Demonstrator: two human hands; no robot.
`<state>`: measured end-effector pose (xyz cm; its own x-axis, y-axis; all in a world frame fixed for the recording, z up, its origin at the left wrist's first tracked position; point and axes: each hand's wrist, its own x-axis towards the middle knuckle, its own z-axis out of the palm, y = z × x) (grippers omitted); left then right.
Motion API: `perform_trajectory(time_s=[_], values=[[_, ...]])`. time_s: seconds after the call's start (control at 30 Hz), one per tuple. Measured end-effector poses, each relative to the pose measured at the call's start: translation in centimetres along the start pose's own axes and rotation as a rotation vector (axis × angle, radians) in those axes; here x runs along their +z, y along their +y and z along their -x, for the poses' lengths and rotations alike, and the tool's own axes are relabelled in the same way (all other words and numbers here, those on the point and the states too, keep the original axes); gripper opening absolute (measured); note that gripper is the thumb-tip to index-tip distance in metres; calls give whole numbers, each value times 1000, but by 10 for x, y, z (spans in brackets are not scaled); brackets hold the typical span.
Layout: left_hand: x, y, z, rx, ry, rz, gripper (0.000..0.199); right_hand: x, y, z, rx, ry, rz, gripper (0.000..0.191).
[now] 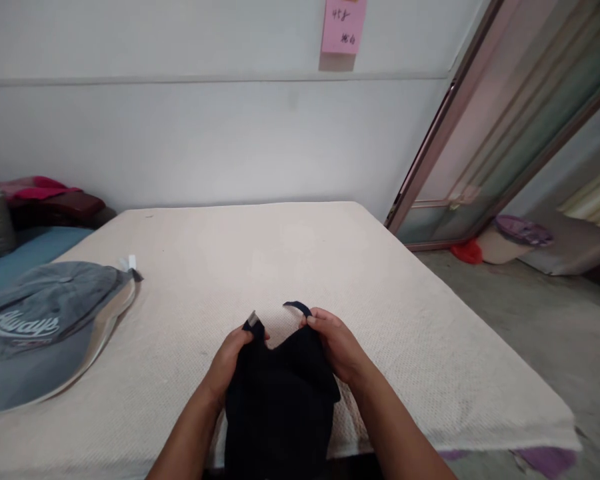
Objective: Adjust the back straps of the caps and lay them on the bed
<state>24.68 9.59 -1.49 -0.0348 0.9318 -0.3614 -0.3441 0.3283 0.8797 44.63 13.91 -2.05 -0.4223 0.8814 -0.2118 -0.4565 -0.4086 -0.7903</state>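
Observation:
A black cap is held between my hands over the front edge of the covered surface, its back opening facing away from me. My left hand pinches the short strap end with a metal buckle. On the other side, my right hand grips the cap by the base of its loose strap, whose free tip curves to the left. The two strap ends are apart. Much of the cap's lower part runs out of view at the bottom. A grey-blue cap with white lettering rests at the left.
A cream textured cloth covers the surface up to the white wall. A pink note hangs on the wall. Sliding glass doors stand to the right, above a concrete floor. Folded pink fabric lies far left.

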Motion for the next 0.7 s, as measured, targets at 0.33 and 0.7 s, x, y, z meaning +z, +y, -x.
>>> perform_trajectory(time_s=[0.33, 0.7], values=[[12, -3, 4, -82, -47, 3, 36, -15, -15, 1, -183, -54, -248, 18], [27, -3, 0, 41, -177, -162, 21, -15, -11, 2, -155, 41, -69, 9]])
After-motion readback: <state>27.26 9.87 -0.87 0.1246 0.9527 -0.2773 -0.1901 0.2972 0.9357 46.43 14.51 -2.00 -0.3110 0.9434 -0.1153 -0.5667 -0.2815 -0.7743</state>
